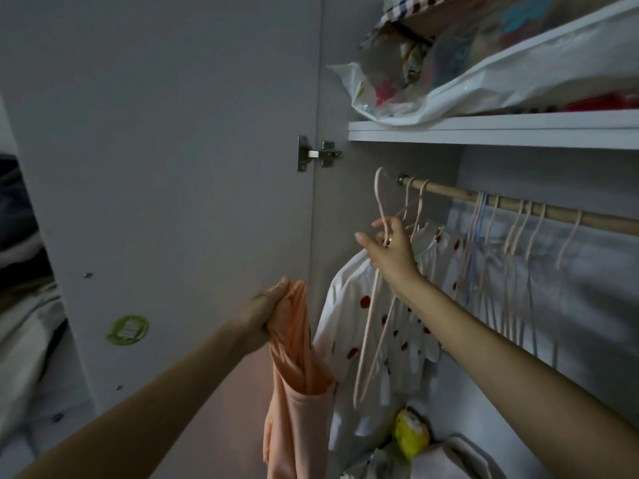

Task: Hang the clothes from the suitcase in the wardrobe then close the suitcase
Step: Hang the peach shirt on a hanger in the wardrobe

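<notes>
Right hand (390,250) pinches a free hanger (371,305); left hand (268,311) clamps the peach garment (294,392) below-left. Better feed the hanger through its neck.

- Honestly nothing here you can actually read.
- Closest thing is a round green sticker (128,329) low down on the inside of the open wardrobe door (166,167). It's got some pale marks or lines in the middle, but they're way too small and blurry to make out any words.
- The plastic bags (449,81) on the top shelf (484,129) have colourful prints, but those are just shapes, no letters I can pick out.
- No numbers or brand names legible anywhere else.
</notes>
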